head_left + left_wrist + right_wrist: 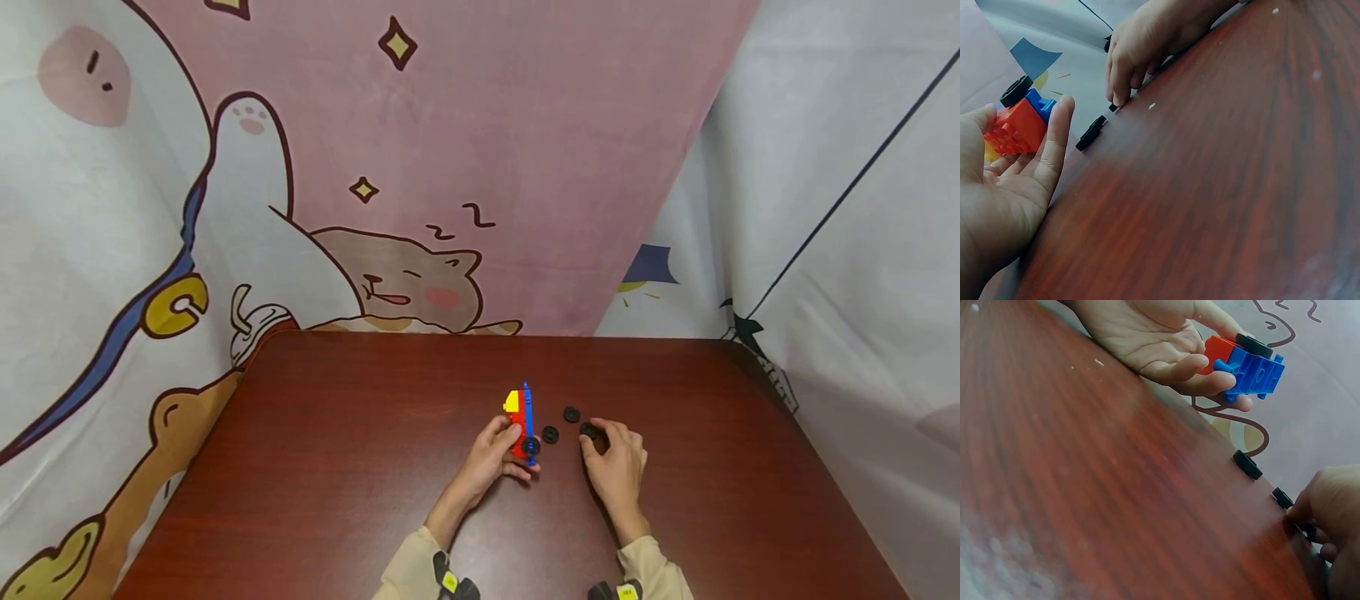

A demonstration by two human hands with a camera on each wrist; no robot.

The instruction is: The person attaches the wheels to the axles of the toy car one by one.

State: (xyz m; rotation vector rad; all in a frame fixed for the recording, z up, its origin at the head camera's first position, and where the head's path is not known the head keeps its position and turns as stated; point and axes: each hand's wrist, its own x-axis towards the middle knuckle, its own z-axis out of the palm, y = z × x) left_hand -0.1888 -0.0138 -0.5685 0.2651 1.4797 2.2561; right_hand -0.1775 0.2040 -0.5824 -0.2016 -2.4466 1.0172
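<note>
My left hand [489, 457] grips a toy vehicle [519, 423] of red, blue and yellow blocks above the table. One black wheel [530, 446] sits on its blue side, at the end nearer me. To the right, my right hand [618, 467] pinches another black wheel [588, 430] at the tabletop, thumb and fingertips around it. Between the hands lie two loose black wheels, a nearer wheel [550, 435] and a farther wheel [572, 414]. In the right wrist view, blue pegs stick out from the vehicle's blue base [1254, 376]. Fingers partly cover the pinched wheel.
Both hands work over a dark reddish-brown wooden table [337, 467]. Behind it hangs a cloth backdrop [540, 167] with cartoon animals, which also runs along the left and right sides. The table's far edge lies a little beyond the toy vehicle.
</note>
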